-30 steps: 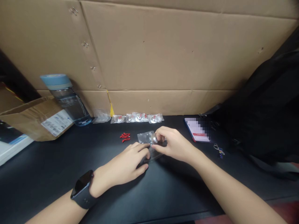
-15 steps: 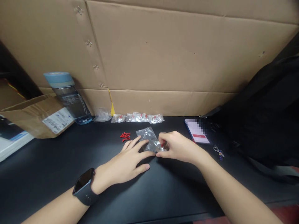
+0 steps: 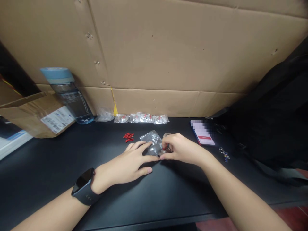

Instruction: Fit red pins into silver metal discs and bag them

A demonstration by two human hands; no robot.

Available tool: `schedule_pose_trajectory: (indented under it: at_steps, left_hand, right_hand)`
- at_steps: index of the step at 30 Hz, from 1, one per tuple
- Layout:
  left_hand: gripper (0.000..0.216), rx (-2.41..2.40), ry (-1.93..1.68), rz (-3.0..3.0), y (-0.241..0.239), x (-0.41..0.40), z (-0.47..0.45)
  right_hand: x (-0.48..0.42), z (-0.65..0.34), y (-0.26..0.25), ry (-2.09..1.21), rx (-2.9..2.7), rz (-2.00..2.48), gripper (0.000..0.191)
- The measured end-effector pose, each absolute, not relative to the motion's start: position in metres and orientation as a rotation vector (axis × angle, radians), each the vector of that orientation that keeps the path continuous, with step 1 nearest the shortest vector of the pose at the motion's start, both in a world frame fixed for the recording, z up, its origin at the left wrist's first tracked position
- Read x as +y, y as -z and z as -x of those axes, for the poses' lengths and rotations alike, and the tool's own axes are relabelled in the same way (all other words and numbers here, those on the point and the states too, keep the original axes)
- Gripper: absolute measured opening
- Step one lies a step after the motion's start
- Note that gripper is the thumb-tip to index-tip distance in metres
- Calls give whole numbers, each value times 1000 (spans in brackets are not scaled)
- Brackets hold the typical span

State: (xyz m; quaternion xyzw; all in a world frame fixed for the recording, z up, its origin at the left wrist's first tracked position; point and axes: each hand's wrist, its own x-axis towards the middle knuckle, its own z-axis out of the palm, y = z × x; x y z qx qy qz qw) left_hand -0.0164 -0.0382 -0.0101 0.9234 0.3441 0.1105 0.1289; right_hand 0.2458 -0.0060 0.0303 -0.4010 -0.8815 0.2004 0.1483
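My left hand [image 3: 131, 162] lies flat on the black table [image 3: 60, 166], its fingers stretched out and pressing the near edge of a small clear plastic bag [image 3: 152, 141]. A dark smartwatch [image 3: 83, 186] sits on that wrist. My right hand [image 3: 181, 148] is curled in a pinch at the bag's right end, gripping a small round metal part [image 3: 165, 150] with a bit of red on it. A second silvery ring [image 3: 166, 134] shows just behind its fingers. A few loose red pieces [image 3: 128, 137] lie to the left of the bag.
Several filled clear bags [image 3: 141, 118] line the foot of the cardboard wall [image 3: 168, 54]. A blue-lidded water bottle [image 3: 68, 96] and a brown parcel [image 3: 36, 114] stand at the left. A phone [image 3: 202, 132], a small key ring [image 3: 224, 153] and a black bag [image 3: 274, 112] are at the right.
The clear bag has been laid flatter on the table under my left fingers. My right hand has lowered with the round part to the bag's right end.
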Motion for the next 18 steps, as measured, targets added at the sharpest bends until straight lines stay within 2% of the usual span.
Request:
schedule_pose_trajectory:
  at_steps: [6,11,18]
  left_hand:
    - [47,1013,-210,-2673,6,-38,18]
    - [49,1007,-205,-2671,7,-38,17]
    - [50,998,-218,-2687,7,-38,17]
  right_hand:
    - [-2,-251,-29,-809,-2600,1082,23]
    - [3,-250,-21,-744,-2534,1102,15]
    - [4,-244,-18,-875,-2433,1040,16]
